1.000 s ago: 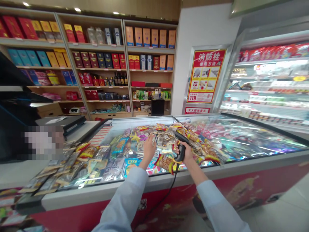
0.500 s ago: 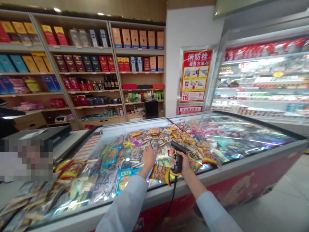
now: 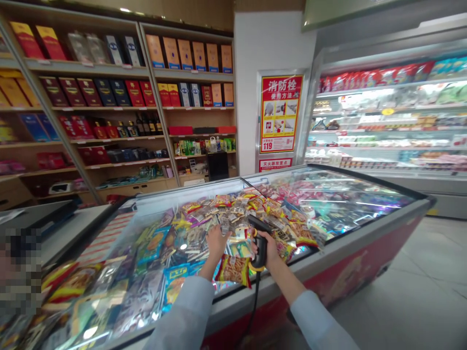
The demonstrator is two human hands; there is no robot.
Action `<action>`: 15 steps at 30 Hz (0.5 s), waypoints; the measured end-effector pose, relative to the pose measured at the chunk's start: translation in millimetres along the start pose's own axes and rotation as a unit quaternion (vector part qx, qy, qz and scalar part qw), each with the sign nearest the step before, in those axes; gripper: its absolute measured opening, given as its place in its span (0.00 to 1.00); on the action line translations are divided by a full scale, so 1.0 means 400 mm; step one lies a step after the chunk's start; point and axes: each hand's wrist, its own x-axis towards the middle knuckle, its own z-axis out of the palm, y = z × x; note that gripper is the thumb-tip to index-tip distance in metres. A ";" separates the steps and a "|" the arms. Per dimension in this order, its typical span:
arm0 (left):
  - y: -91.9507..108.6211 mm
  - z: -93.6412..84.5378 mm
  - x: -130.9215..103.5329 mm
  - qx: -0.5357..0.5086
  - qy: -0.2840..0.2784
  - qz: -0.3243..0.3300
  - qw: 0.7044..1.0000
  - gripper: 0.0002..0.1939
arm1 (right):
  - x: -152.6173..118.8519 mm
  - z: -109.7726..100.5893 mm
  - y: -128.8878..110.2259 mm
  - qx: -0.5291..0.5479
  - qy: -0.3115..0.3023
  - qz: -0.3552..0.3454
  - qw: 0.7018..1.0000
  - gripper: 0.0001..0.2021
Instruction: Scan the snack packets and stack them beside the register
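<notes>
My right hand (image 3: pixel 268 250) is wrapped round the handle of a black and yellow barcode scanner (image 3: pixel 260 253), its head tilted to the upper left and its cable hanging down. My left hand (image 3: pixel 218 241) reaches over the heap of snack packets, left of the scanner; its fingers are partly bent, and whether they hold a packet cannot be made out. Between the hands lies a pale green and white packet (image 3: pixel 239 248). Below it, at the freezer's near edge, sits a red and yellow snack bag (image 3: pixel 233 270).
The glass-topped chest freezer (image 3: pixel 328 262) carries many packets, with more at the lower left. Boxes fill the shelves (image 3: pixel 193 74) behind. A red fire-hydrant sign (image 3: pixel 280 114) and a lit cooler (image 3: pixel 386 131) stand beyond. A pixelated patch covers the left edge.
The view has turned to the right, so shelves, freezer and hands sit further left. Both hands keep nearly the same places over the packets, and the scanner is still in my right hand.
</notes>
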 end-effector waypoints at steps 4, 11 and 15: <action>0.006 -0.006 0.009 -0.113 -0.020 -0.005 0.993 0.22 | 0.002 0.003 -0.006 0.005 -0.028 -0.006 1.000 0.10; 0.001 -0.061 0.017 -0.185 0.005 0.000 0.983 0.19 | -0.014 0.026 -0.023 0.013 -0.058 -0.021 0.998 0.07; -0.038 -0.131 0.027 -0.216 0.044 0.002 0.975 0.19 | -0.029 0.078 -0.046 0.026 -0.074 -0.053 0.995 0.07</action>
